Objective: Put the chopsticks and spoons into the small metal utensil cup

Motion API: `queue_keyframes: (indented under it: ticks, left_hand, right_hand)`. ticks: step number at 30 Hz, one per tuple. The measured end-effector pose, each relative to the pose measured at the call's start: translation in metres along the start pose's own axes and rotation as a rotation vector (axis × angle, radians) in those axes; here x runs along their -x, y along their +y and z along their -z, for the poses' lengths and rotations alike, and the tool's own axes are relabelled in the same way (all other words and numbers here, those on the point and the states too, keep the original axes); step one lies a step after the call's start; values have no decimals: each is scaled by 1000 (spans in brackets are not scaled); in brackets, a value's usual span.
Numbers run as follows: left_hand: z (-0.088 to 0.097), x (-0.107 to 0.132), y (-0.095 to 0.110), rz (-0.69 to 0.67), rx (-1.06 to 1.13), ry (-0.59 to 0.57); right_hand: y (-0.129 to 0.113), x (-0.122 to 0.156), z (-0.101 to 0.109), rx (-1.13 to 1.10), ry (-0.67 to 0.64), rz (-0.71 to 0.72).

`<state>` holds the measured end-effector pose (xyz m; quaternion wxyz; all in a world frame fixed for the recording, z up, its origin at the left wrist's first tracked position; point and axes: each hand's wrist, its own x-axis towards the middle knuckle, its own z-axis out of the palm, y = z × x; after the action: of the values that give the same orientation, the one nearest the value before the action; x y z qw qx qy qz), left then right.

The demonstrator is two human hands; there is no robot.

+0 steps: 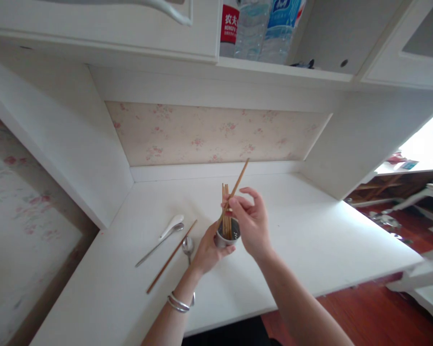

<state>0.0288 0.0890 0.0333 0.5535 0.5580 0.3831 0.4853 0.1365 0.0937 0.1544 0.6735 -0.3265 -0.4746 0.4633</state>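
Note:
My left hand is wrapped round a small metal cup on the white desk. Several wooden chopsticks stand upright in the cup. My right hand pinches one chopstick that tilts up to the right, its lower end at the cup's mouth. Left of the cup lie a single chopstick, a white ceramic spoon, a long metal spoon and a second metal spoon.
The desk sits in a white alcove with flowered wallpaper at the back. Water bottles stand on the shelf above. The desk's front edge runs lower right, with a red wooden floor and furniture beyond.

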Motion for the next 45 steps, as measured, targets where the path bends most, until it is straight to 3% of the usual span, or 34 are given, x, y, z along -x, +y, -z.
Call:
queue_keyframes:
  ticks: [4,9,21,34,38,41,45]
  left_hand:
    - [-3,-2,-4,25,36,3]
    - [-2,-1,-9,39,54,-10]
    - [-2,-6,-19,52,112,-9]
    - [-1,-8,-10,23,122,-53]
    - [-2,-8,-8,12,114,-80]
    - [-2,-7,-7,4,119,-90]
    - [-4,-7,-2,5,101,-116]
  right_hand:
    - [-1,-33,37,152,161,68]
    - [23,-46,65,372,168,-42]
    - [70,-27,74,641,-3,-136]
    - [73,-22,73,664,-1,-169]
    - [68,-16,76,564,0,-187]
    - [68,-6,84,422,-72,-201]
    - [83,15,99,246,-260,-207]
